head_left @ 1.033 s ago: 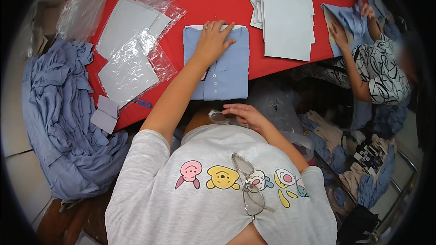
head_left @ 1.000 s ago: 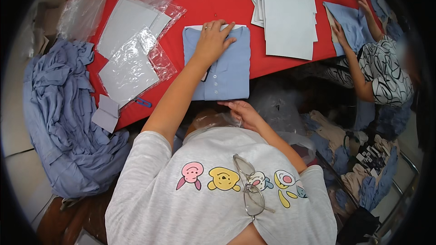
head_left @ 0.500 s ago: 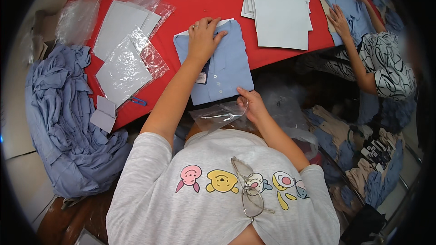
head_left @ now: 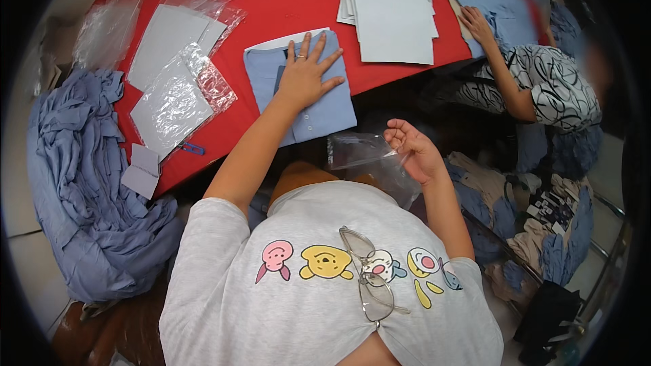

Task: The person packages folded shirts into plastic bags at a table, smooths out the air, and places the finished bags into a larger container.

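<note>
A folded light-blue shirt (head_left: 325, 112) with buttons and a dark tag lies at the red table's near edge, white card showing along its far side. My left hand (head_left: 306, 76), a ring on one finger, rests on it with fingers spread. Off the table, just right of the shirt's near corner, my right hand (head_left: 415, 152) is raised with fingers curled. From it hangs a clear plastic bag (head_left: 359, 151), in front of my body; the exact grip is partly hidden. My right hand no longer touches the shirt.
Grey-white cards (head_left: 395, 20) are stacked at the far middle of the red table (head_left: 278, 7). Bagged cards (head_left: 173, 105) and a blue clip (head_left: 192, 148) lie left, beside heaped blue cloth (head_left: 81, 183). At right, a co-worker's hand (head_left: 478, 25) touches another blue shirt (head_left: 500, 13).
My right hand has left the shirt's near corner and moved right, with the bag. My left hand's fingers have spread wider on the shirt. The view has shifted slightly.
</note>
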The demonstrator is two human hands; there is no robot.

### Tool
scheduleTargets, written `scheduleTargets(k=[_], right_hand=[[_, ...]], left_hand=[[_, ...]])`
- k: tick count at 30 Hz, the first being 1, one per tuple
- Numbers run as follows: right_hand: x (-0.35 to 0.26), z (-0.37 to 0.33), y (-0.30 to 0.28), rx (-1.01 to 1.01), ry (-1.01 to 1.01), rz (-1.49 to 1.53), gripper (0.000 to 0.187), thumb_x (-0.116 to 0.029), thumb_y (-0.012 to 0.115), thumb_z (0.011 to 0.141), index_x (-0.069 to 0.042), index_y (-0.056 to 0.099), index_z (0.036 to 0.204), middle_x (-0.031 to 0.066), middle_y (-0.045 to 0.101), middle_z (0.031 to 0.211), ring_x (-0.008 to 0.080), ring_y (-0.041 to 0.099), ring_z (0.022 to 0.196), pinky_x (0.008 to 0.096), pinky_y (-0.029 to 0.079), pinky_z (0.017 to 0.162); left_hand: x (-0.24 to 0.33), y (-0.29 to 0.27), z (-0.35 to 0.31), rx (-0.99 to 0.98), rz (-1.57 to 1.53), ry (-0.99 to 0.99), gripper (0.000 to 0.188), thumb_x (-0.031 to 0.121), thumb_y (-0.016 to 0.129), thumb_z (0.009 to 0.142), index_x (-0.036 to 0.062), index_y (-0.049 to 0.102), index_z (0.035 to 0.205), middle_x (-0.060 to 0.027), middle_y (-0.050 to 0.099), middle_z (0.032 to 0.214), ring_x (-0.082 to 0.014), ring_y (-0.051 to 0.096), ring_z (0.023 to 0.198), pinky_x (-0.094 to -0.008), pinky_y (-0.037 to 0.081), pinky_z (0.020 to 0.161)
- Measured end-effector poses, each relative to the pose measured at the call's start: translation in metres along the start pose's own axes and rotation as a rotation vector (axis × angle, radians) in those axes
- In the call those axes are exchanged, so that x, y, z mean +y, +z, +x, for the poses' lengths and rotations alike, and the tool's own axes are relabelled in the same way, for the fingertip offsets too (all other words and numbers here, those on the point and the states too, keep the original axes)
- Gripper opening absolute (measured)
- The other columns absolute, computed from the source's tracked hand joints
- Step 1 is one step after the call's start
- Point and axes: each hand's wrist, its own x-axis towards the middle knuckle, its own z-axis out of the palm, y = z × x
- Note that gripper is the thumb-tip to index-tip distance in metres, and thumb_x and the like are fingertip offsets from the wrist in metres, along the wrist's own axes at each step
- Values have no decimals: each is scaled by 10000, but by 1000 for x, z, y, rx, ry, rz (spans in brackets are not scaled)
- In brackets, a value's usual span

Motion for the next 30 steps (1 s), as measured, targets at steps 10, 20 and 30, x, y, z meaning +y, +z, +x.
scheduleTargets(k=[10,20,30], right_hand=[[-79,-42,12,-205,-480,147,430,81,672,918,-25,608,1330,56,625,1053,163,621,1005,325,528,1010],[-67,-100,-26,-47,-673,-345,326,23,740,928,-28,684,1246,89,702,1066,151,669,931,288,567,818],[-59,-94,-15,494,-781,-564,340,-281,703,1059,20,804,937,56,747,808,118,679,762,284,515,730]], left_hand=[[108,-101,-15,-711,-1461,-499,858,731,413,1064,44,525,1566,-226,592,1508,-311,492,1465,-448,280,1264],[151,-107,-9,-452,-1520,-297,459,452,659,1055,40,787,1213,-87,749,1256,-196,644,1240,-352,428,1119],[167,-115,8,-289,-1445,-115,282,249,739,1034,-29,785,1019,-79,742,1304,-151,648,1129,-320,494,1001]])
